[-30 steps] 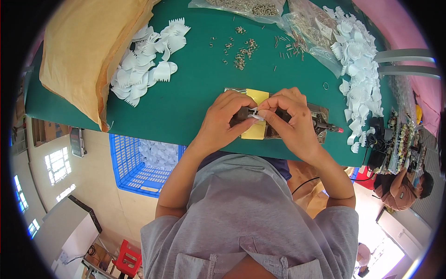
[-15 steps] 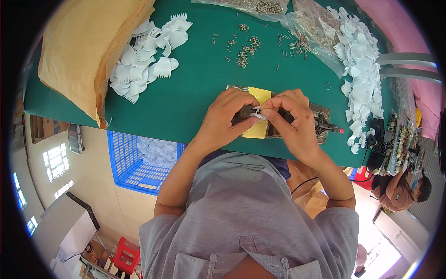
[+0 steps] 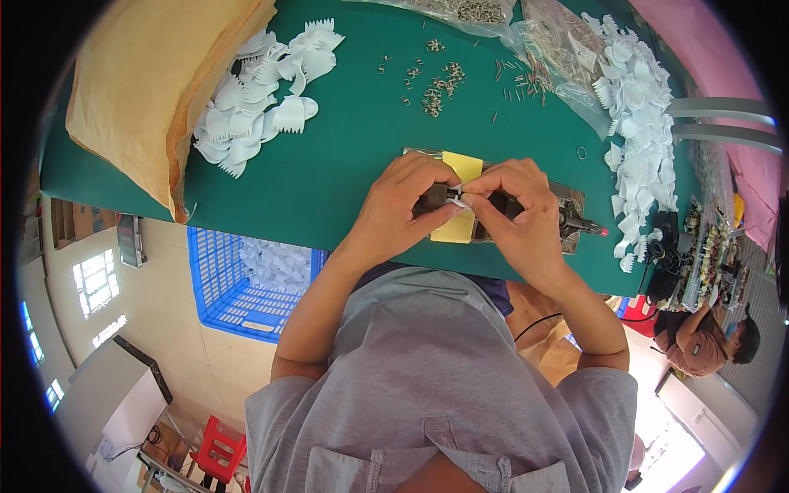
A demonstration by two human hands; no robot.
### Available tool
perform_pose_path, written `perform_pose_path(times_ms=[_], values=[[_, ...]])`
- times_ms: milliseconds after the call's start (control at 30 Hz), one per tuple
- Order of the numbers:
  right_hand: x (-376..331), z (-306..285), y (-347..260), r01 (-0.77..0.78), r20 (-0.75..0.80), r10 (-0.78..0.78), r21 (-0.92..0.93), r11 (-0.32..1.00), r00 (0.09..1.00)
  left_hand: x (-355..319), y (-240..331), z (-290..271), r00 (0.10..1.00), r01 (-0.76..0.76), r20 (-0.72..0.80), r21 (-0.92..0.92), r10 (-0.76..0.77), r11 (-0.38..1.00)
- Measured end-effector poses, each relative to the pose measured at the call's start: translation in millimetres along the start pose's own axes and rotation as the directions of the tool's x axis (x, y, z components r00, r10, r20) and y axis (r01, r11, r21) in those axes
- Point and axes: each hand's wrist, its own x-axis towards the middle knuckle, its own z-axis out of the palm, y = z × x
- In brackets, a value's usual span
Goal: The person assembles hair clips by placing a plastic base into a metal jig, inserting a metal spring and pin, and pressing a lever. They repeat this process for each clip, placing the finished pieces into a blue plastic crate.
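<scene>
Both hands meet over a metal clamp fixture (image 3: 573, 217) with a yellow plate (image 3: 462, 168), near the front edge of the green table. My left hand (image 3: 401, 200) is closed, thumb and fingers pinching a small white plastic piece (image 3: 462, 202) from the left. From the right, the fingertips of my right hand (image 3: 523, 212) pinch the same piece. Fingers cover most of it, so its full shape cannot be told. A dark block of the fixture shows between the hands. The fixture's red-tipped lever (image 3: 603, 232) sticks out beyond my right hand.
White toothed plastic pieces (image 3: 246, 111) lie at left beside a brown paper bag (image 3: 152, 94); more white pieces (image 3: 643, 131) line the right. Small metal clips (image 3: 444, 85), metal pins (image 3: 534, 80) and clear bags (image 3: 571, 53) lie at the back. A blue crate (image 3: 215, 292) stands below the left edge.
The whole view has shifted very slightly. Both hands stay at the fixture with the white piece, and the fingertips have moved only a little around it.
</scene>
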Motion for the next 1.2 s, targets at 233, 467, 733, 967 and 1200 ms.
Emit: perform_pose_path(times_ms=[233, 467, 733, 967, 1200], values=[[8, -5, -4, -0.157, 0.089, 0.142, 0.19, 0.969, 0.986, -1, -2, 3, 1.0, -0.014, -0.01, -0.014, 0.014, 1.0], [43, -22, 9, -0.417, 0.452, 0.277, 0.245, 0.876, 0.848, 0, -4, 1, 0.999, -0.042, -0.006, -0.026, 0.042, 0.999], [58, -20, 3, -0.368, 0.545, 0.311, -0.006, 0.93, 0.778, 10, 10, 2, 0.999, 0.022, 0.035, -0.017, -0.022, 1.0], [39, -32, 27, -0.244, 0.453, 0.098, 0.277, 0.929, 0.886, 10, 5, 7, 1.0, 0.022, 0.012, -0.003, -0.022, 1.0], [-15, -53, 23, -0.2, 0.08, 0.183, 0.421, 0.885, 0.98, 8, 3, 11, 0.999, 0.033, -0.009, -0.131, -0.034, 0.991]])
